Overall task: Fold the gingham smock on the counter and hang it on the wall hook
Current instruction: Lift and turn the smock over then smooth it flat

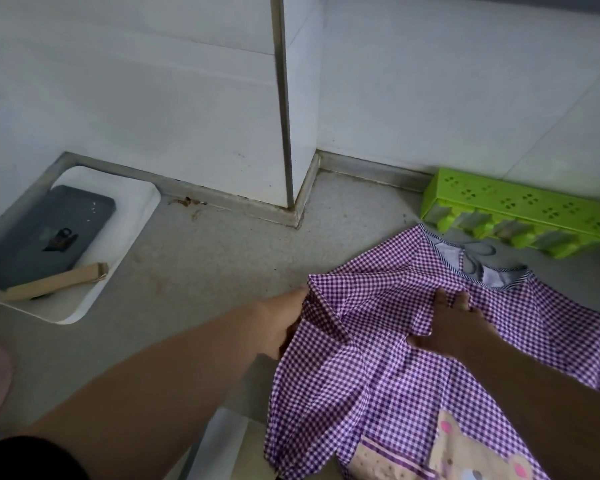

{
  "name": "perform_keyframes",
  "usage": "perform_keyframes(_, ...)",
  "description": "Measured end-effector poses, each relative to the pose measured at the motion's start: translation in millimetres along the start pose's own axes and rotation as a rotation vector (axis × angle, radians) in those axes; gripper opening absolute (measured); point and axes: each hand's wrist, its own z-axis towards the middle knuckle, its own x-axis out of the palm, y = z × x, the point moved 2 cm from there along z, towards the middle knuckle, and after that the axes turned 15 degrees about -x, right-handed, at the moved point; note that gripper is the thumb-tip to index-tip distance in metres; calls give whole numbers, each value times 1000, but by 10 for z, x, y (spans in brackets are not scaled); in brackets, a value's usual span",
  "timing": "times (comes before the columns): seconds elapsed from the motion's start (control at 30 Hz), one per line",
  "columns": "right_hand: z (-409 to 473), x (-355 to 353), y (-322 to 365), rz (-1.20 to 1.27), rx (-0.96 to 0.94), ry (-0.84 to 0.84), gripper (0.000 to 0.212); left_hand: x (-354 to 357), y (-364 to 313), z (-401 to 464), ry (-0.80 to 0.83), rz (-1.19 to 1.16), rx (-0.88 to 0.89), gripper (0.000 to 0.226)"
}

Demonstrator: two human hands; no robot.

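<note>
The purple-and-white gingham smock [378, 368] lies spread on the grey counter [222, 258], neck opening toward the wall, a bear patch at its lower edge. My left hand [284, 320] is at the smock's left edge, its fingers tucked under a raised fold of cloth and mostly hidden. My right hand [454, 323] lies on top of the cloth near the middle, fingers extended and pressing it down. No wall hook is in view.
A green plastic rack [520, 209] lies against the wall just behind the smock. At the left a white tray [132, 216] holds a dark phone-like slab [42, 233] and a cardboard tube [56, 282]. A white pillar corner [291, 133] juts onto the counter.
</note>
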Motion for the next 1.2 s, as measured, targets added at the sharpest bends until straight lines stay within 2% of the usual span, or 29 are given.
perform_keyframes(0.13, 34, 28, -20, 10, -8, -6, 145, 115, 72, 303, -114, 14, 7, 66)
perform_keyframes(0.23, 16, 20, -15, 26, -10, -6, 143, 222, 29, 306, -226, 130, 54, 69)
perform_keyframes(0.37, 14, 26, -14, 39, -11, 1, 144, 185, -116, 211, -477, 295, 156, 36)
perform_keyframes(0.47, 12, 26, -26, 44, -9, 5, 144, -4, -168, 66, -507, 316, 91, 37)
perform_keyframes(0.53, 1, 18, -27, 44, -10, 8, 144, -222, -266, -107, -583, 456, 77, 34)
perform_keyframes(0.57, -6, 14, -21, 43, -11, 8, 143, -357, -335, -192, -660, 560, 88, 33)
perform_keyframes(0.7, -23, 3, -4, 32, -17, 0, 140, -802, -636, -528, -982, 731, 241, 23)
perform_keyframes(0.8, -26, 3, -15, 28, -13, -1, 140, -880, -752, -742, -1397, 953, 507, 14)
perform_keyframes(0.83, -25, 1, -18, 31, -11, -1, 140, -844, -736, -796, -1470, 982, 634, 17)
perform_keyframes(0.9, -20, 4, -15, 32, -9, 3, 140, -680, -630, -803, -1446, 1098, 887, 19)
perform_keyframes(0.97, -12, 13, -19, 23, -10, 5, 140, -457, -451, -696, -1232, 1299, 974, 18)
perform_keyframes(1.03, -5, 21, -23, 13, -10, 4, 141, -292, -265, -495, -1055, 1433, 853, 32)
perform_keyframes(1.13, 5, 22, -26, 16, -12, -7, 141, -196, -26, -224, -984, 1394, 576, 68)
perform_keyframes(1.2, 9, 30, -26, 13, -14, -14, 141, -198, 59, -121, -922, 1345, 438, 82)
